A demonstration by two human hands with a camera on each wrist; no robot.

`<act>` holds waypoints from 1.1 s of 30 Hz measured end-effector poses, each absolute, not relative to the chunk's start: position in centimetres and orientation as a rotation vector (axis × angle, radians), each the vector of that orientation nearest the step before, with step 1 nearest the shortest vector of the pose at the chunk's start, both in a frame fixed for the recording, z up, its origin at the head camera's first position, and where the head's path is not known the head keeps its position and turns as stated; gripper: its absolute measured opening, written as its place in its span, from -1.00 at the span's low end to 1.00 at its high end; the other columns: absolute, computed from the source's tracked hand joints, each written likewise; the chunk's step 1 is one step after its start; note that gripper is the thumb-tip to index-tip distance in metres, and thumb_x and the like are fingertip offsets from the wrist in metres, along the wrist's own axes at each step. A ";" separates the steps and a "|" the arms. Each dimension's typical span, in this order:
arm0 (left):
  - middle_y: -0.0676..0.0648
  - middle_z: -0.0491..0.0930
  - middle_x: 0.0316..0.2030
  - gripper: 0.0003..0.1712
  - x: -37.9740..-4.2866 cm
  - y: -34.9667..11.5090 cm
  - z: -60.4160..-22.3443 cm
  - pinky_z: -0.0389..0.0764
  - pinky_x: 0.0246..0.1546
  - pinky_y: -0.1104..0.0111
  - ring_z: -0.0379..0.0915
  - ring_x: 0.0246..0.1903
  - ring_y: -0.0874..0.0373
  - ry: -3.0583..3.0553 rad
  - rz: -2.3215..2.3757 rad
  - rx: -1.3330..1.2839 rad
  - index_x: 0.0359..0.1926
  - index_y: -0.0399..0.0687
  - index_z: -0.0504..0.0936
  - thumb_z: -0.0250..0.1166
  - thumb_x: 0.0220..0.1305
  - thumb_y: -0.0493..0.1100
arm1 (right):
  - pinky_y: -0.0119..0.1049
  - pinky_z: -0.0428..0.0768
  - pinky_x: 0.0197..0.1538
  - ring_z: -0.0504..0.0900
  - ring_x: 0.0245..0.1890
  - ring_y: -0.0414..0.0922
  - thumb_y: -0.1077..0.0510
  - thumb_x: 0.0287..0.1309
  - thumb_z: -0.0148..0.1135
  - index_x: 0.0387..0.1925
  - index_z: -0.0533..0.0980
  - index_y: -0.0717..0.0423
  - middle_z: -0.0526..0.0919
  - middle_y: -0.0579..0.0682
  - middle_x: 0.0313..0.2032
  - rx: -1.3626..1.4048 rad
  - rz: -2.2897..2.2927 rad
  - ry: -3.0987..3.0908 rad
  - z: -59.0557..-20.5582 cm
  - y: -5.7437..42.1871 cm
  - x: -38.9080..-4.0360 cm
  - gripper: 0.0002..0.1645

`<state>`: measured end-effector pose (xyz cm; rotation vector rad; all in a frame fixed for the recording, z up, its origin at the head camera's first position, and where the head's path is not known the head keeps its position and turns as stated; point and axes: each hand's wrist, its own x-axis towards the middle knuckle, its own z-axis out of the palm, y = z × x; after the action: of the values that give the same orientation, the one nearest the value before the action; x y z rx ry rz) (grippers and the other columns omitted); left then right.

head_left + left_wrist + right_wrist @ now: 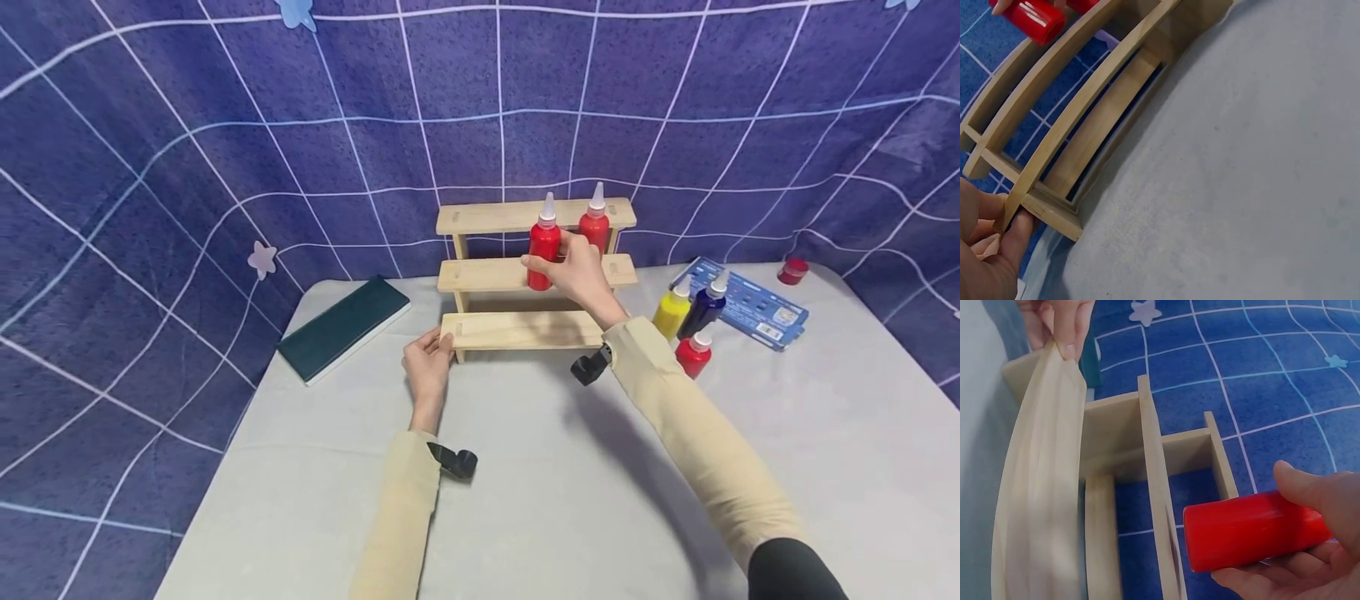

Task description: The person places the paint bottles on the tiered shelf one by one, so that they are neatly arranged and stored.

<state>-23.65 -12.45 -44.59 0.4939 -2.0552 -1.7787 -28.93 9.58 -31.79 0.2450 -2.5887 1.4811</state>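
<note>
A three-step wooden rack (525, 331) stands against the curtain. My left hand (428, 363) pinches the left end of its lowest board between thumb and fingers, as the left wrist view shows closely. In my right hand (576, 271) is a red squeeze bottle (543, 242) with a white nozzle, gripped round its body. In the head view it is upright in front of the middle board; the right wrist view shows its base apart from that board's edge. Another red squeeze bottle (594, 227) is just behind my right hand, its lower part hidden.
Right of the rack stand a yellow bottle (672, 310), a dark blue bottle (705, 307) and a red bottle (693, 355). Behind them lie a blue box (742, 302) and a small red jar (792, 271). A dark green book (345, 329) lies left on the white-covered table (510, 500).
</note>
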 end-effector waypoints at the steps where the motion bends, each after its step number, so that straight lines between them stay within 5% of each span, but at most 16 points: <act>1: -0.37 0.68 -0.15 -0.67 -23.7 -12.5 -44.6 0.73 -0.24 0.46 0.67 -0.14 -0.10 -2.060 -1.774 0.490 0.03 -0.38 0.64 0.30 0.28 -0.31 | -0.30 0.57 -0.29 0.69 -0.23 0.03 0.00 0.12 0.41 -0.05 0.57 0.26 0.72 0.19 -0.16 0.234 1.482 -2.589 -31.8 9.5 -29.1 -0.52; 13: -0.37 0.68 -0.17 -0.68 -23.6 -12.4 -44.8 0.74 -0.24 0.41 0.68 -0.16 -0.10 -2.055 -1.784 0.466 0.02 -0.39 0.64 0.30 0.28 -0.32 | -0.37 0.46 -0.43 0.58 -0.37 -0.03 -0.01 0.14 0.40 -0.03 0.57 0.24 0.72 0.18 -0.19 0.226 1.454 -2.596 -32.0 9.0 -30.1 -0.52; 33: -0.40 0.67 -0.17 -0.67 -23.4 -12.5 -45.0 0.73 -0.24 0.44 0.67 -0.15 -0.13 -2.054 -1.761 0.444 0.03 -0.42 0.62 0.30 0.28 -0.32 | -0.19 0.60 -0.15 0.62 -0.22 0.04 0.05 0.18 0.36 0.04 0.49 0.27 0.69 0.21 -0.12 0.268 1.466 -2.617 -32.8 8.1 -30.8 -0.50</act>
<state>-23.41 -12.53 -45.02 0.4443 -2.0536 -1.7606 -30.83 8.14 -32.75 0.2678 -2.6172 1.4661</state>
